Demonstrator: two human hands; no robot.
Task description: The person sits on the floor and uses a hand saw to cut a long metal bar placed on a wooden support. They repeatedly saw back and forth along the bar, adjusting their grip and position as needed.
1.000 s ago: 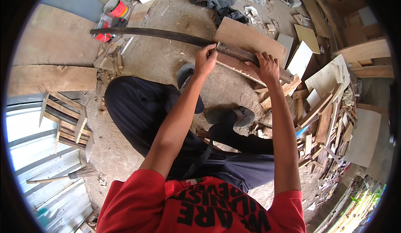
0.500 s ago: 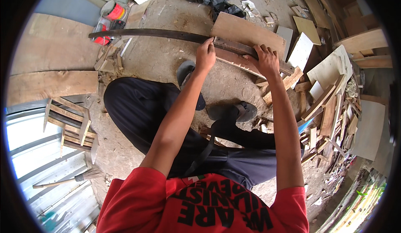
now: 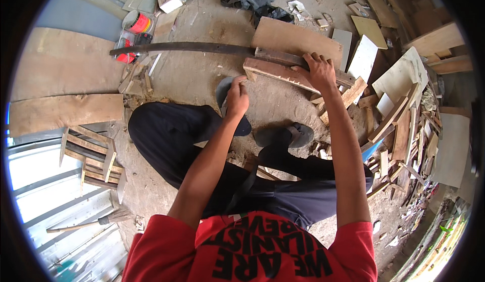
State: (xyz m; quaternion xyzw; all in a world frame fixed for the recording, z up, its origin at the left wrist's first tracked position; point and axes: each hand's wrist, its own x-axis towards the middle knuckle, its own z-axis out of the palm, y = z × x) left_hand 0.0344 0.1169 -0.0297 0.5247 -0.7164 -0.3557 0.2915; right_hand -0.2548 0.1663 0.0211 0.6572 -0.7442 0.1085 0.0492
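dark bar lay slantwise nr mid-view, btwn a brown board on its far side & a reddish plank on its near side. r hand was bent over the bar toward its right end, fingers across the far edge, thumb seemingly on the near side, so holding it. l hand was off the bar, just below the plank's left end & by a sandal, fingers curled in; couldn't tell if it held anything small. a long dark strip ran left from the bar's left end; how the two met was hidden. bar looked like wood: prob stiff, fairly heavy, not fragile, rough enough not to slip much, tho splinters seemed poss. best hold was prob fingers over & thumb opposite, nr the middle, w/ a 2nd grip at the left end vs twisting. strip looked slim, so might've flexed & wanted support at both ends. containers: upper tub, red-banded, stood at far left; lower tub, also red, sat just below it; contents of both unclear. white box was open nearby, no contents made out.
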